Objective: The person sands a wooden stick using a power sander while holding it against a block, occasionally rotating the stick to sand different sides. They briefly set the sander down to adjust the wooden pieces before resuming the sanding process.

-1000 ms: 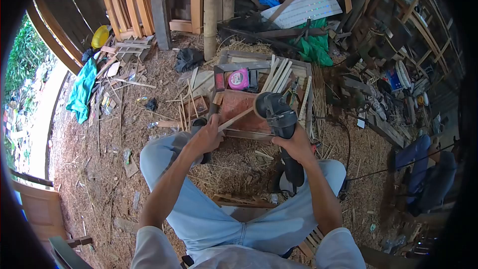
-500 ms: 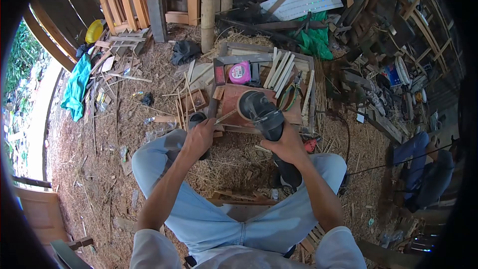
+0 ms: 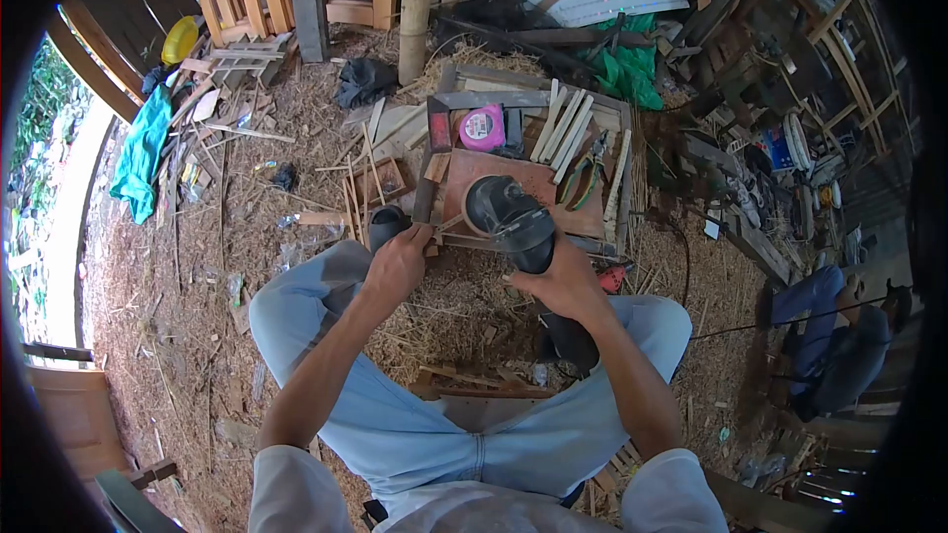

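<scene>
My right hand (image 3: 565, 281) is wrapped round the body of a black power sander (image 3: 523, 232), whose round head is over a reddish-brown board (image 3: 456, 178) on a low wooden bench. Pinched in my left hand (image 3: 398, 262) is a thin wooden stick (image 3: 449, 229), its far end at the sander's disc. Behind the board lie a pink tape measure (image 3: 482, 127) and several pale wooden strips (image 3: 563, 133). Pliers with green and orange handles (image 3: 585, 180) rest right of the sander.
A black shoe (image 3: 386, 227) is beside my left hand. A small wooden box (image 3: 383, 181) sits left of the bench. Black bags (image 3: 363, 82), green plastic (image 3: 629, 76) and scrap wood surround the bench. Another person (image 3: 839, 345) is at the far right.
The view has shifted slightly. The sander's head and the stick have moved a little to the left, and the pliers show more fully. Both hands keep their grip.
</scene>
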A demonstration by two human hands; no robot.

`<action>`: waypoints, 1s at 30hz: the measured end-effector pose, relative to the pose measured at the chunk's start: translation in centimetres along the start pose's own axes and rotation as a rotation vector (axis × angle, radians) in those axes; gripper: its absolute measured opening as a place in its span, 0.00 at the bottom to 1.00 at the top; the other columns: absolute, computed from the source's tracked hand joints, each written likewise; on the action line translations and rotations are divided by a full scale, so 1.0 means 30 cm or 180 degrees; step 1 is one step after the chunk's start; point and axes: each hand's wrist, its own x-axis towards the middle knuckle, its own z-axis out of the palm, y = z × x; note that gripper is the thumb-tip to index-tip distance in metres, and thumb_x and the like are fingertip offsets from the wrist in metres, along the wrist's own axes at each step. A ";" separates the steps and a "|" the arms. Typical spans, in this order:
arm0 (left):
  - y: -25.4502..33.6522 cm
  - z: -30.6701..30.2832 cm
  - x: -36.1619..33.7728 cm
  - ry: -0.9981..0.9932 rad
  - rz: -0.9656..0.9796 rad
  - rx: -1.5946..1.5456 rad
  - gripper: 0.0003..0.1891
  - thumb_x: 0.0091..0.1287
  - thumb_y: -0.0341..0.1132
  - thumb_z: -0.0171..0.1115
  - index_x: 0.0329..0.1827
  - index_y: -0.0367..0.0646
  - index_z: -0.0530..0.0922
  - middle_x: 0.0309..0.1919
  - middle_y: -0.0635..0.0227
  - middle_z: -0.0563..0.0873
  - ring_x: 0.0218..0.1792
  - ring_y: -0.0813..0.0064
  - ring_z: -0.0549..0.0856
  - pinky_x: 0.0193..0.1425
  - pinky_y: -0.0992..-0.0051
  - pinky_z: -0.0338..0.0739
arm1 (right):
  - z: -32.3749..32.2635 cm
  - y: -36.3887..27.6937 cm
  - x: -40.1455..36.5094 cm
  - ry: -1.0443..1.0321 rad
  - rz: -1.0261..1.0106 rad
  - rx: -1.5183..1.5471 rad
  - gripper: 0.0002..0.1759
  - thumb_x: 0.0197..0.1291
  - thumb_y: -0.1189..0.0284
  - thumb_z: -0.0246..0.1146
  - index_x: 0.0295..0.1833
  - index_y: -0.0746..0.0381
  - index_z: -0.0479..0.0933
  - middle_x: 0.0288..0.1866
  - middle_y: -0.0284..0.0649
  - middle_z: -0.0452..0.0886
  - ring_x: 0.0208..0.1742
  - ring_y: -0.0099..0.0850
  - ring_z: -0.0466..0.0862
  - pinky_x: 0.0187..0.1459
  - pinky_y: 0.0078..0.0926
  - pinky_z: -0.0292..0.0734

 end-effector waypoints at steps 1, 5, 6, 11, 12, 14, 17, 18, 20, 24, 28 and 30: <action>0.009 -0.009 -0.005 -0.0011 0.0004 0.0017 0.15 0.59 0.20 0.56 0.50 0.37 0.75 0.43 0.51 0.83 0.44 0.46 0.84 0.46 0.54 0.80 | -0.005 0.005 -0.003 0.0106 -0.0020 0.0037 0.39 0.41 0.62 0.75 0.60 0.65 0.71 0.48 0.52 0.83 0.50 0.50 0.83 0.52 0.42 0.76; 0.006 -0.007 -0.004 -0.0056 0.0030 0.0031 0.14 0.59 0.20 0.56 0.49 0.36 0.75 0.39 0.51 0.83 0.41 0.46 0.84 0.44 0.55 0.80 | -0.038 0.037 0.015 0.0182 0.0091 0.0074 0.41 0.41 0.60 0.75 0.61 0.68 0.69 0.49 0.57 0.83 0.53 0.53 0.83 0.54 0.44 0.76; 0.003 -0.005 -0.003 -0.0055 0.0025 0.0019 0.14 0.59 0.20 0.56 0.49 0.36 0.75 0.39 0.51 0.83 0.41 0.46 0.84 0.44 0.55 0.80 | -0.048 0.040 0.018 0.0177 0.0096 0.0063 0.41 0.41 0.60 0.75 0.61 0.68 0.69 0.49 0.57 0.83 0.53 0.53 0.83 0.54 0.44 0.76; -0.005 -0.001 -0.002 -0.0064 0.0080 0.0009 0.12 0.62 0.21 0.56 0.49 0.37 0.75 0.37 0.52 0.83 0.39 0.46 0.84 0.42 0.55 0.81 | -0.107 0.026 0.013 0.0371 0.0212 0.0236 0.39 0.40 0.62 0.75 0.59 0.67 0.71 0.48 0.53 0.84 0.51 0.50 0.84 0.53 0.41 0.76; 0.004 -0.008 -0.006 -0.0078 0.0085 0.0015 0.12 0.62 0.21 0.56 0.49 0.37 0.75 0.37 0.52 0.83 0.39 0.46 0.84 0.42 0.55 0.81 | -0.109 0.043 0.019 0.0375 0.0222 0.0249 0.39 0.40 0.62 0.75 0.59 0.67 0.71 0.48 0.53 0.84 0.51 0.50 0.84 0.53 0.41 0.76; 0.027 -0.025 -0.008 0.0100 0.0052 -0.0085 0.10 0.67 0.24 0.56 0.50 0.37 0.75 0.36 0.52 0.82 0.39 0.44 0.84 0.42 0.53 0.79 | -0.118 0.087 0.035 0.0555 0.0127 0.0174 0.38 0.41 0.63 0.75 0.59 0.67 0.72 0.47 0.50 0.84 0.49 0.48 0.84 0.52 0.39 0.76; -0.025 -0.016 -0.001 0.0420 0.0307 -0.0690 0.09 0.71 0.28 0.55 0.52 0.38 0.75 0.34 0.51 0.83 0.38 0.41 0.83 0.42 0.52 0.77 | -0.133 0.099 0.039 0.0648 0.0205 0.0268 0.36 0.41 0.65 0.74 0.58 0.67 0.72 0.45 0.48 0.83 0.47 0.47 0.84 0.52 0.39 0.76; -0.019 -0.027 0.000 0.0408 0.0303 -0.0673 0.09 0.71 0.28 0.55 0.52 0.38 0.75 0.34 0.51 0.83 0.38 0.41 0.83 0.42 0.52 0.77 | -0.132 0.095 0.035 0.0643 0.0207 0.0288 0.36 0.41 0.65 0.74 0.58 0.67 0.72 0.45 0.48 0.83 0.47 0.47 0.84 0.52 0.39 0.76; 0.000 -0.037 0.004 0.0063 -0.0322 -0.1204 0.12 0.72 0.30 0.56 0.55 0.36 0.73 0.35 0.47 0.85 0.41 0.40 0.83 0.44 0.54 0.76 | -0.144 0.077 0.020 0.0689 0.0280 0.0366 0.35 0.42 0.65 0.74 0.58 0.66 0.72 0.45 0.48 0.84 0.47 0.46 0.84 0.51 0.39 0.77; -0.007 -0.036 0.010 0.0145 -0.0092 -0.1061 0.13 0.71 0.29 0.58 0.55 0.35 0.74 0.37 0.45 0.86 0.43 0.42 0.84 0.44 0.58 0.78 | -0.152 0.037 -0.007 0.0440 0.0235 0.0478 0.36 0.42 0.65 0.74 0.59 0.65 0.72 0.47 0.48 0.84 0.48 0.45 0.84 0.51 0.39 0.77; 0.014 -0.044 0.014 0.0352 -0.0164 -0.1025 0.12 0.66 0.26 0.62 0.52 0.35 0.78 0.39 0.47 0.86 0.44 0.45 0.86 0.43 0.60 0.80 | -0.114 -0.007 -0.017 0.0351 0.0011 0.0470 0.35 0.41 0.67 0.76 0.58 0.65 0.75 0.47 0.45 0.83 0.48 0.39 0.83 0.53 0.35 0.75; 0.015 -0.037 0.011 0.0436 -0.0174 -0.0951 0.12 0.64 0.24 0.64 0.50 0.36 0.80 0.39 0.48 0.86 0.43 0.46 0.86 0.43 0.61 0.81 | -0.088 0.006 -0.010 0.0311 0.0063 0.0319 0.36 0.41 0.67 0.76 0.59 0.64 0.74 0.49 0.47 0.83 0.50 0.41 0.83 0.54 0.36 0.75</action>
